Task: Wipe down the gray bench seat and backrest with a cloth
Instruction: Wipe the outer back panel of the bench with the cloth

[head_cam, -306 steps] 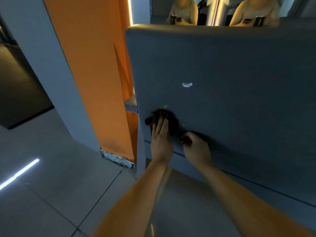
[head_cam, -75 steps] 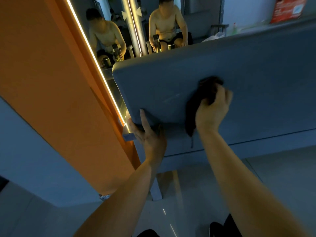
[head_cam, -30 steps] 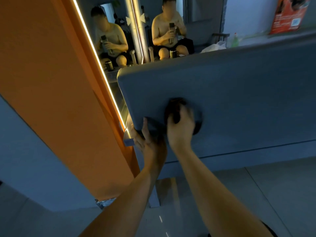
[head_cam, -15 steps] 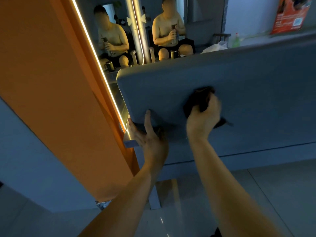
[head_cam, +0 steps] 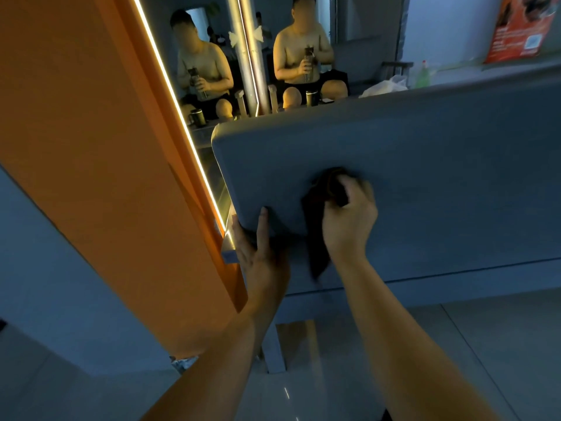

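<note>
Head view: the right hand (head_cam: 349, 220) grips a dark cloth (head_cam: 315, 253), pressing it on the gray pad (head_cam: 455, 177) near its left end. The left hand (head_cam: 261, 262), fingers straight, braces the pad's lower corner. Wiping looks underway; most of the pad is probably still to do.

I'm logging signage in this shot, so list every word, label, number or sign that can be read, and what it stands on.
Nothing here can be read.
Orange poster, top right: lines of print and a code-like square, too blurred to read.
Green bottle beyond the bench: any label is too small to tell.
Gray backrest and dark cloth: no text visible.
</note>
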Demonstrator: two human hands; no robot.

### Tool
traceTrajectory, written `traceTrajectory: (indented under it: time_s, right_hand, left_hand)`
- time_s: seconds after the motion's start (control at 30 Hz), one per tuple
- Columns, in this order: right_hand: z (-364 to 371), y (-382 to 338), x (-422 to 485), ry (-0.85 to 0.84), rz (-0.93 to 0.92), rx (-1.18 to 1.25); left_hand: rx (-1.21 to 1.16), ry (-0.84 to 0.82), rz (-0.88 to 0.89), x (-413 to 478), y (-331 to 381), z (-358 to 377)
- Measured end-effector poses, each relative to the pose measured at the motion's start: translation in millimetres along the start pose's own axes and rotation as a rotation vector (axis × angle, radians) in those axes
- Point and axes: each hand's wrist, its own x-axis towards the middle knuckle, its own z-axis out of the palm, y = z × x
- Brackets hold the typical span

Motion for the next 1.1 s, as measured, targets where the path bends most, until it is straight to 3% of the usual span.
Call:
traceTrajectory:
  time_s: [0.17,0.33,0.43,0.5,0.63,0.7,0.87,1.0,1.1]
  right_hand:
    - [8,-6,-2,0.085,0.169,0.071]
    - [32,-17,-45,-0.284,0.045,-0.004]
    - [29,-17,-48,-0.377,0.050,0.004]
    - [22,-14,-38,-0.328,0.044,-0.023]
    - [2,-4,-2,0.042,0.016,-0.007]
    - [1,-3,2,0.079,0.067,0.014]
    - [21,0,-21,-0.058,0.029,0.028]
    - [24,26,-52,-0.361,0.023,-0.119]
    - [18,41,-76,-0.479,0.054,-0.257]
  left_hand:
    - [-0.019,-0.010,-0.006,1,-1,0]
    - [-0.005,0.027,-0.026,0,-4,7]
    - [-0.029,0.003,-0.014,0,-2,1]
    - [-0.081,-0.006,-0.025,3,-2,-1]
    - [0.000,-0.033,-0.040,-1,1,-3]
    - [0.019,-0.015,-0.026,-1,2,-3]
    - [0.075,0.021,-0.018,-3,2,2]
    - [0.111,0.003,-0.052,-8,-3,7]
    - [0.106,-0.015,-0.104,-22,-1,13]
